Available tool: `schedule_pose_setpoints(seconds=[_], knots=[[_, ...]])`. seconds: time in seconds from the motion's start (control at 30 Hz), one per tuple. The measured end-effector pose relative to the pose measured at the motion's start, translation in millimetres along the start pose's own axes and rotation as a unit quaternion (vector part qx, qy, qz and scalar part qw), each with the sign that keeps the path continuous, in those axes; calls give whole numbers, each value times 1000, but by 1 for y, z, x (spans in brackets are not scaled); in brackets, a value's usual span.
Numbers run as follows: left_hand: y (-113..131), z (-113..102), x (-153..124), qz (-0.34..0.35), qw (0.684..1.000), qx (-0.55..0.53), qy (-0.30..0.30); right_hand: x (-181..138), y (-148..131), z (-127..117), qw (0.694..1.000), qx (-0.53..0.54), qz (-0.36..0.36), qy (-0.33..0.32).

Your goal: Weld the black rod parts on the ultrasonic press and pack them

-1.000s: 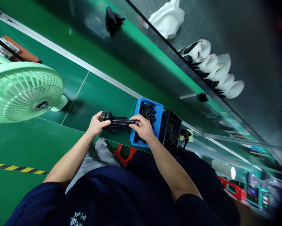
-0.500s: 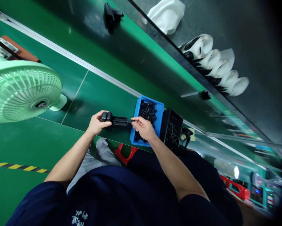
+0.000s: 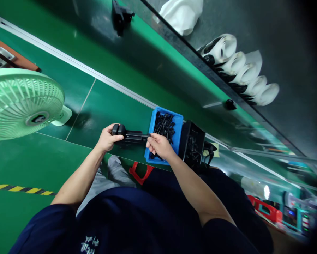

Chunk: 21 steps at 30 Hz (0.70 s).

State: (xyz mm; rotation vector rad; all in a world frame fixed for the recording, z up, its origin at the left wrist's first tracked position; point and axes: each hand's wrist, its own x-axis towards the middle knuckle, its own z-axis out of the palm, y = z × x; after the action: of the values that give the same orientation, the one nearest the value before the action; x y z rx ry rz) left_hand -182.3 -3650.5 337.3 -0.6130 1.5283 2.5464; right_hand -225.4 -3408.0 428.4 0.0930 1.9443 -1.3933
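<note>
My left hand (image 3: 106,139) is closed round the rounded, two-lobed end of a long black plastic device (image 3: 132,137), whose exact kind I cannot make out. The device lies level, its narrow body pointing right. At its other end a thin black rod (image 3: 145,135) sticks out, and my right hand (image 3: 160,146) pinches it between thumb and fingers. That hand is over a blue bin (image 3: 178,135) holding many small black stemmed parts (image 3: 166,123). Right beside the blue bin, a black bin (image 3: 185,141) contains similar dark pieces (image 3: 192,146).
A light green fan (image 3: 28,102) stands at the left. Across the bench, a raised shelf carries a row of white and black curved pieces (image 3: 244,72) and a white bag (image 3: 181,16). Red stool handles (image 3: 141,173) show below the bench edge; another person's dark clothing (image 3: 227,197) is close on the right.
My right fingers have shifted slightly and curled more around the rod. The device has turned a little in my hands. The whole view has drifted slightly.
</note>
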Motion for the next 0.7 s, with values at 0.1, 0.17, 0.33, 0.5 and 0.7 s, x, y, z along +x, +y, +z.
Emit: schedule_pose_setpoints(seconds=[0.1, 0.17, 0.33, 0.5, 0.7], knots=[[4, 2, 0, 28, 999, 34, -21, -1, -5, 1, 997, 65, 26, 18], [10, 4, 0, 52, 995, 69, -44, 0, -6, 0, 995, 88, 44, 24], [19, 9, -1, 84, 987, 122, -64, -2, 3, -7, 999, 14, -28, 30], [9, 14, 1, 41, 995, 76, -53, -4, 8, -18, 961, -148, -228, 55], [8, 18, -3, 13, 997, 42, -61, 0, 10, -22, 998, -49, -26, 1]])
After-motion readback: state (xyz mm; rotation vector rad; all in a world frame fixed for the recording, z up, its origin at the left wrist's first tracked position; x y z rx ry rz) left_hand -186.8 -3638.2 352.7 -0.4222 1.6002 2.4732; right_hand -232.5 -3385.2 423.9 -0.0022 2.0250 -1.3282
